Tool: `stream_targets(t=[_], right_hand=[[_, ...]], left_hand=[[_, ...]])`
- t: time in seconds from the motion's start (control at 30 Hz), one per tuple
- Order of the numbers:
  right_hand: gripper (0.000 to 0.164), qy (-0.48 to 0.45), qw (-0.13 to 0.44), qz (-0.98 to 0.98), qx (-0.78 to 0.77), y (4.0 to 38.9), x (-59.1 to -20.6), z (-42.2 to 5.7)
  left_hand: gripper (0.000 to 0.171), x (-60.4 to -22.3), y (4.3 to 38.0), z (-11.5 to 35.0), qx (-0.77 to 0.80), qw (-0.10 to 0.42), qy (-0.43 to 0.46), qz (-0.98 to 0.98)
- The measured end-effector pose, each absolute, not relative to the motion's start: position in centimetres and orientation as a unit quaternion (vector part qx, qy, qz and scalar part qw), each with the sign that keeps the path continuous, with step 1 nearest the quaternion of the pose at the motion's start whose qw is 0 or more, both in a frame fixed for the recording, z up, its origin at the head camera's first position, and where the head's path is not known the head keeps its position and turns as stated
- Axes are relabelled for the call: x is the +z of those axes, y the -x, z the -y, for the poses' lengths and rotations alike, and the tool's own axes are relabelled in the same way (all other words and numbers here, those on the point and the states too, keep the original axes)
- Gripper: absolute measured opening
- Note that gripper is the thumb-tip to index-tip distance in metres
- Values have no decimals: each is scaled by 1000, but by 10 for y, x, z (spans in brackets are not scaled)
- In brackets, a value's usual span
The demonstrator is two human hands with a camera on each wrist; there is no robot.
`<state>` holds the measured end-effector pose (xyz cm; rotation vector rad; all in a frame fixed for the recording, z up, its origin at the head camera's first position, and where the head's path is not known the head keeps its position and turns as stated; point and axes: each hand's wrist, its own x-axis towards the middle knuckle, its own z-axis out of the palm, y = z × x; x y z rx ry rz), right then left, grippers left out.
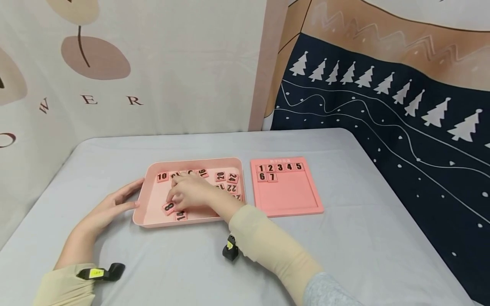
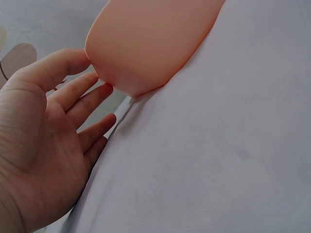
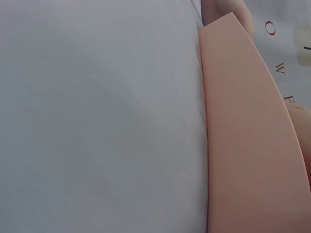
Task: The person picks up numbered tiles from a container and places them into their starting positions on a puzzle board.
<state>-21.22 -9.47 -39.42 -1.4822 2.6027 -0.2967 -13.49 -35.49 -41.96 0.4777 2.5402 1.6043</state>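
A shallow pink tray (image 1: 153, 204) holds loose square number tiles. Over its left half, my right hand (image 1: 195, 191) reaches down with curled fingers, pinching the 8 tile (image 1: 168, 208) at its fingertips. Just below that lies the 14 tile (image 1: 181, 216). My left hand (image 1: 102, 213) touches the tray's left end, its fingers loosely extended. In the left wrist view, the fingertips of that hand (image 2: 53, 141) meet the corner of the tray (image 2: 150, 43). The right wrist view is mostly the tray's outer wall (image 3: 248, 121), with the right hand (image 3: 302, 131) largely hidden behind it.
Right of the tray lies a pink board (image 1: 291, 193) with tiles 1 to 5 in its top row, 6 and 7 beneath. Further tiles, such as 10 (image 1: 162, 177) and 20 (image 1: 220, 176), lie in the tray. A pale cloth covers the table (image 1: 367, 238); printed curtains hang behind.
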Motion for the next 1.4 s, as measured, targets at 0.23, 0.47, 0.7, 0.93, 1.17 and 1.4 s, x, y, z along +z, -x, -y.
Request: stream_targets(t=[0.23, 0.47, 0.7, 0.93, 1.17, 1.4], right_hand=[[26, 477, 66, -872, -93, 210, -398, 99], [33, 449, 64, -886, -101, 207, -401, 101], [30, 416, 43, -896, -146, 203, -397, 95], [31, 366, -12, -913, -178, 195, -378, 71], [31, 304, -73, -919, -242, 184, -351, 29], [34, 227, -108, -913, -320, 179, -341, -17]], left_hand=[[62, -420, 135, 355, 534, 50, -163, -828], [61, -421, 135, 356, 536, 48, -169, -826], [62, -420, 133, 356, 529, 49, -162, -832], [62, -420, 133, 356, 531, 49, -160, -831], [61, -421, 135, 356, 534, 45, -166, -828], [62, -422, 134, 355, 535, 47, -169, -826]])
